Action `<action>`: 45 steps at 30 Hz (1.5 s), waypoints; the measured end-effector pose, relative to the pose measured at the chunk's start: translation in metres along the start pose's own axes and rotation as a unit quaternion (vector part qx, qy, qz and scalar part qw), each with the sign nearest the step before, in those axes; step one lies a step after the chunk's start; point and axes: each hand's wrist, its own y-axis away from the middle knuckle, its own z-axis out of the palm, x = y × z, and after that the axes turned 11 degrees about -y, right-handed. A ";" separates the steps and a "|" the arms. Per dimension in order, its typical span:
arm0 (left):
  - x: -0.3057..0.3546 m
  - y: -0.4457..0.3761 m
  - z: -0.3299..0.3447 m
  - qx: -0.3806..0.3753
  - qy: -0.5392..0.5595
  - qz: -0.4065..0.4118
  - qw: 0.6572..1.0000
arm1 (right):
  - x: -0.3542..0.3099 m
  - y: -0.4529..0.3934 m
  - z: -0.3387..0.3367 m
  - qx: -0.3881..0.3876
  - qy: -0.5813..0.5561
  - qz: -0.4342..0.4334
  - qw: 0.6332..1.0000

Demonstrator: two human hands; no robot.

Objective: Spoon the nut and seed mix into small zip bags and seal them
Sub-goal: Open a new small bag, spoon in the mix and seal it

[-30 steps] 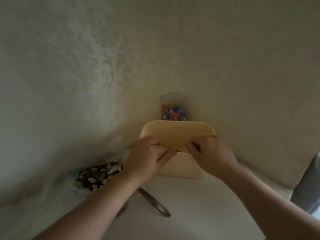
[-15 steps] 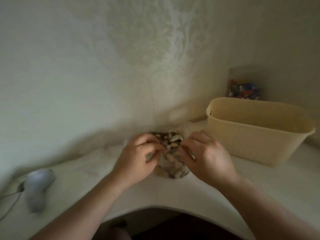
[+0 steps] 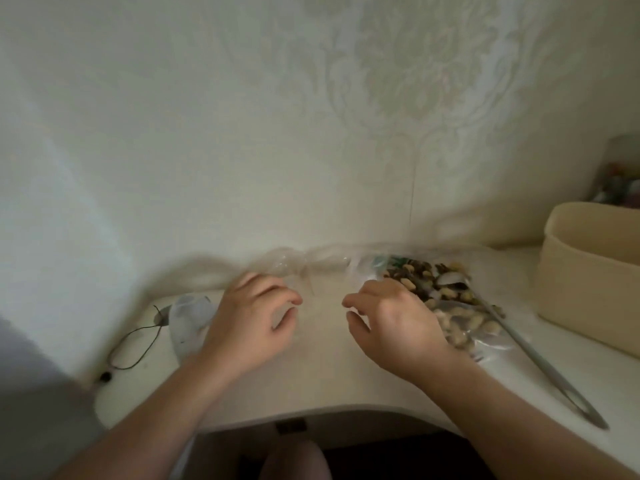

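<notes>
A: Step? We're between bags, I'd say. Left hand (image 3: 251,320) and right hand (image 3: 394,323) hover over the desk (image 3: 322,368), fingers loosely curled, holding nothing.

B: Next: fetch an empty zip bag. Nut mix (image 3: 446,299) at 2 o'clock in clear, crinkly plastic, spoon (image 3: 519,344) resting in it.

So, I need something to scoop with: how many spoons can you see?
1. A long grey metal spoon lies with its bowl on the clear bag of nut and seed mix, right of both hands. Others may be hidden.
</notes>
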 end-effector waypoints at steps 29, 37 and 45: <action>0.097 -0.140 0.016 -0.034 0.506 -0.245 0.827 | 0.042 -0.027 -0.078 0.137 -0.266 0.192 0.935; 0.133 -0.141 0.025 -0.004 0.582 -0.205 0.787 | 0.049 -0.015 -0.064 0.160 -0.375 0.226 0.885; 0.068 -0.133 -0.009 0.123 0.577 -0.290 0.753 | 0.021 -0.031 -0.044 0.117 -0.321 0.203 0.918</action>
